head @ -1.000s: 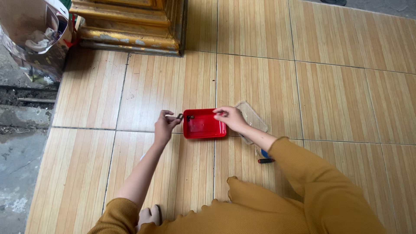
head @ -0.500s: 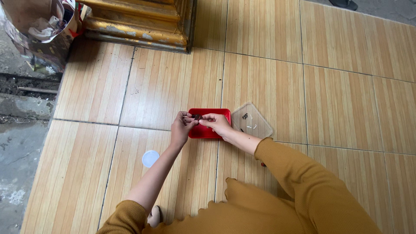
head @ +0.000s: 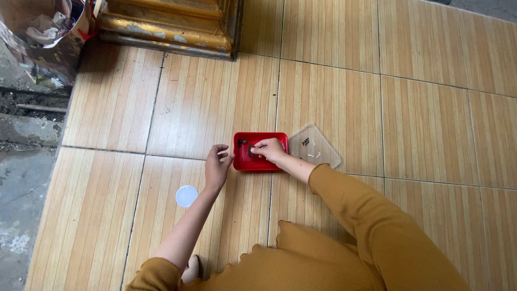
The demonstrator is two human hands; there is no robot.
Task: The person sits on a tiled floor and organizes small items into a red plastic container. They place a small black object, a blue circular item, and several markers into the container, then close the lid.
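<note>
While the right hand [head: 271, 151] reaches into the red tray [head: 260, 161], its fingers [head: 257, 149] are pinched on a small dark piece [head: 251, 151] held low over the tray's middle. Half a second ago both hands met over the tray's near-left corner and shared that piece between them; now the left hand [head: 217, 164] has let go and drawn back to the floor just left of the tray, its fingers loosely spread and holding nothing. So the piece has passed wholly to the right hand and sits inside the tray's rim rather than above its edge. A second small dark bit [head: 242, 143] lies in the tray's far-left corner, apart from the hand.

A clear lid [head: 318, 148] lies flat on the floor, touching or nearly touching the tray's right side. A white round cap [head: 186, 196] lies on the tiled floor [head: 334, 97] well to the left, near the left forearm. At the top stands the chipped gold base [head: 167, 27] of some furniture, with a bag [head: 40, 37] of scraps at the far left corner.
</note>
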